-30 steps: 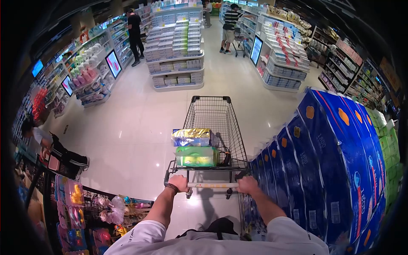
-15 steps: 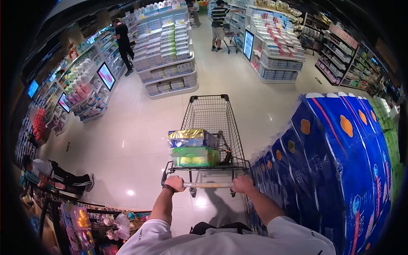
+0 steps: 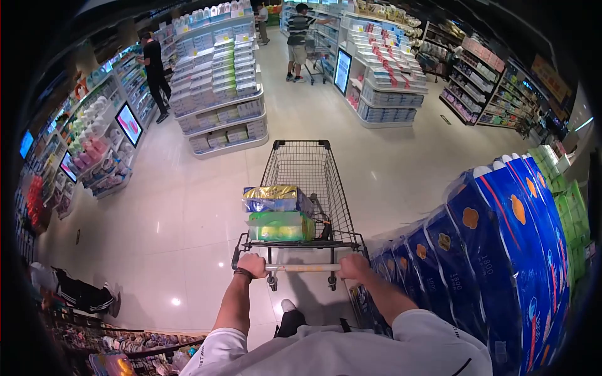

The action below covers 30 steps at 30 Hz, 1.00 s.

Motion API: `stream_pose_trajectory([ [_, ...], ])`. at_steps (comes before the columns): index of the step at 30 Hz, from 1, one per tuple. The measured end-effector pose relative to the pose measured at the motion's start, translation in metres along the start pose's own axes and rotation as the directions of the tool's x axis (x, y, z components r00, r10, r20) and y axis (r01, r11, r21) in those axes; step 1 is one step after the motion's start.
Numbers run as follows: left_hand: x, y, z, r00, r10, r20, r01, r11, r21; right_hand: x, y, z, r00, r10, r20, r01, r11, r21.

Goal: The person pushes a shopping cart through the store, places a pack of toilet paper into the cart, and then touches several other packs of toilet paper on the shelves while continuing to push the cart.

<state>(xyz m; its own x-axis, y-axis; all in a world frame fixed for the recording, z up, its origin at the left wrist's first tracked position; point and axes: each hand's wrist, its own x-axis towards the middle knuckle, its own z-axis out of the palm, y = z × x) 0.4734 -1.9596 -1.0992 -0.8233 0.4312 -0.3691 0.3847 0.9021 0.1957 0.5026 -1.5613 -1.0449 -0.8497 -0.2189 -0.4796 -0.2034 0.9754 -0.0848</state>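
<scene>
My left hand [image 3: 252,265] is wrapped round the left end of the handle bar [image 3: 301,267] of a shopping cart [image 3: 302,164]. My right hand [image 3: 354,267] grips the bar's right end. Inside the wire basket, towards its left rear, lies a green plastic-wrapped pack [image 3: 279,227]. On top of it rests a blue and gold wrapped pack [image 3: 276,198]. The front part of the basket shows bare wire mesh. A dark band circles my left wrist.
A tall stack of blue packs [image 3: 476,257] stands close on my right. Ahead are two display islands of boxed goods [image 3: 219,94] [image 3: 389,75]. A person in a striped shirt [image 3: 300,44] stands by another cart [image 3: 315,56]. A person in black [image 3: 154,75] is at the left shelves; another [image 3: 81,291] is lower left.
My cart and I have moved forward, both hands still on the bar. The islands and people ahead have shifted left in view, and the blue stack has slid back towards me.
</scene>
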Motion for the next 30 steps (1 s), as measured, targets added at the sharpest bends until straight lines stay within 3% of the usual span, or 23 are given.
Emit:
stream_pose_trajectory([
  [3,0.035,-0.027,-0.001,0.999,0.041,-0.017,-0.041,0.999,-0.011,0.026,-0.01,-0.009,0.997,0.01,0.079,-0.008,0.999,-0.033],
  [4,0.041,-0.029,-0.016,0.997,0.004,0.071,-0.002,1.0,-0.019,0.036,-0.007,-0.014,0.996,0.009,0.086,-0.003,0.997,-0.072],
  [5,0.048,-0.035,-0.025,0.997,0.037,0.065,-0.035,0.999,-0.028,0.049,0.003,0.0,0.999,-0.008,0.036,0.007,1.0,0.009],
  [8,0.068,-0.053,-0.035,0.992,0.063,0.108,-0.06,0.998,-0.026,0.057,-0.015,-0.027,0.989,0.077,0.125,-0.075,0.997,-0.026],
  [14,0.105,-0.076,-0.05,0.978,0.17,0.12,-0.167,0.985,-0.039,0.066,-0.028,-0.033,0.974,0.222,0.035,-0.224,0.974,0.046],
  [23,0.162,-0.097,-0.086,0.958,0.259,0.124,-0.258,0.966,-0.03,0.098,-0.009,-0.018,0.975,0.206,-0.08,-0.202,0.978,0.051],
  [30,0.24,-0.104,-0.103,0.939,0.324,0.113,-0.334,0.939,0.08,0.127,0.0,-0.071,0.958,0.273,0.087,-0.282,0.952,0.118],
])
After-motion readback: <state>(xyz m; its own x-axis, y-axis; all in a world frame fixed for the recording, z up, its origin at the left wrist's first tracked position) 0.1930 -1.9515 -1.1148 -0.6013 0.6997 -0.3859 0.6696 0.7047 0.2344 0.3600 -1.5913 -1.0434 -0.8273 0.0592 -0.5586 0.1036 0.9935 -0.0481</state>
